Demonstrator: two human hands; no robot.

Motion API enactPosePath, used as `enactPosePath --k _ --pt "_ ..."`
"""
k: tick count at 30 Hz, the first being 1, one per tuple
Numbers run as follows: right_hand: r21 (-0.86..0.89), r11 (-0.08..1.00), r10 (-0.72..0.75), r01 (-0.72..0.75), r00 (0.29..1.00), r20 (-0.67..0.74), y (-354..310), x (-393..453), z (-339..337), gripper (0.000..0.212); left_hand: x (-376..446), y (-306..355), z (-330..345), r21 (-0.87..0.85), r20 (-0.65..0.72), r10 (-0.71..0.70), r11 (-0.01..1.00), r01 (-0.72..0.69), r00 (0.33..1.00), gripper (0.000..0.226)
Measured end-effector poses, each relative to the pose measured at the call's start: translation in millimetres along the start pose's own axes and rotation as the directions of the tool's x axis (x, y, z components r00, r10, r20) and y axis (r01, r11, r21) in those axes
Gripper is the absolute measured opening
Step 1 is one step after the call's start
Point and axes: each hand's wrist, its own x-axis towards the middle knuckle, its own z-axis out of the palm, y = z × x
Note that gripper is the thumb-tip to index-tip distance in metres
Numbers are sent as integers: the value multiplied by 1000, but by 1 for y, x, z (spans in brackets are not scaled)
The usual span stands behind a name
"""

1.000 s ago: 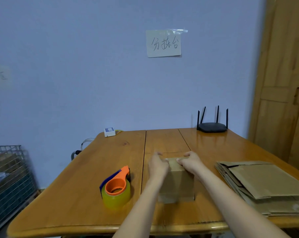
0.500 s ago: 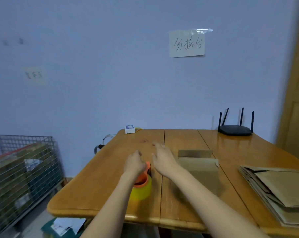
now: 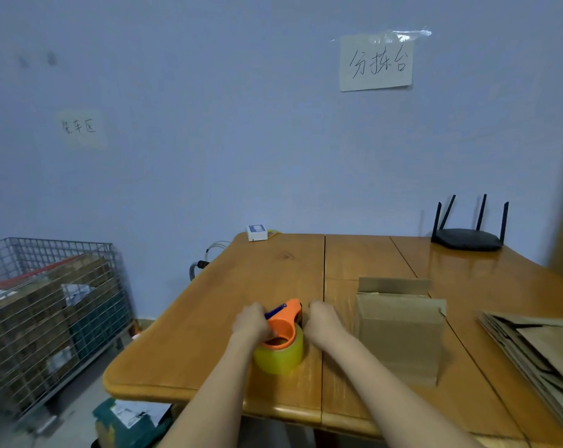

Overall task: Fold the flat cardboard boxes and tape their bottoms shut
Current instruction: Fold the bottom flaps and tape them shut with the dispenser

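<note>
Wooden table: left hand clasping orange tape dispenser, right hand grip unclear, brown folded box beside.

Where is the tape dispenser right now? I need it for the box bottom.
In the head view, the tape dispenser sits near the table's front edge, between both hands, left of the folded box.

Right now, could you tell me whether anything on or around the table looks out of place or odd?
Only one thing stands out: a green parcel lies on the floor below the table's near left corner, outside the wire cage. On the table, the folded box and the flat cardboard stack look orderly.
</note>
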Motion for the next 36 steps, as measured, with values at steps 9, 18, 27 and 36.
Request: enactPosePath --k 9,18,27,36 --pt "13 984 -172 177 968 -185 -26 -4 -53 36 -23 -23 -39 -371 15 170 916 -152 985 22" --pt "88 975 -184 203 966 -184 -33 -25 -105 40 -61 -10 -80 -542 165 445 787 -296 880 23" --pt "113 973 -172 200 961 -218 -22 -35 -120 32 -72 2 -87 -547 216 507 771 -327 835 25" --pt "167 970 -146 174 975 -168 -16 -40 -127 20 -77 10 -92 -547 249 496 781 -302 832 21"
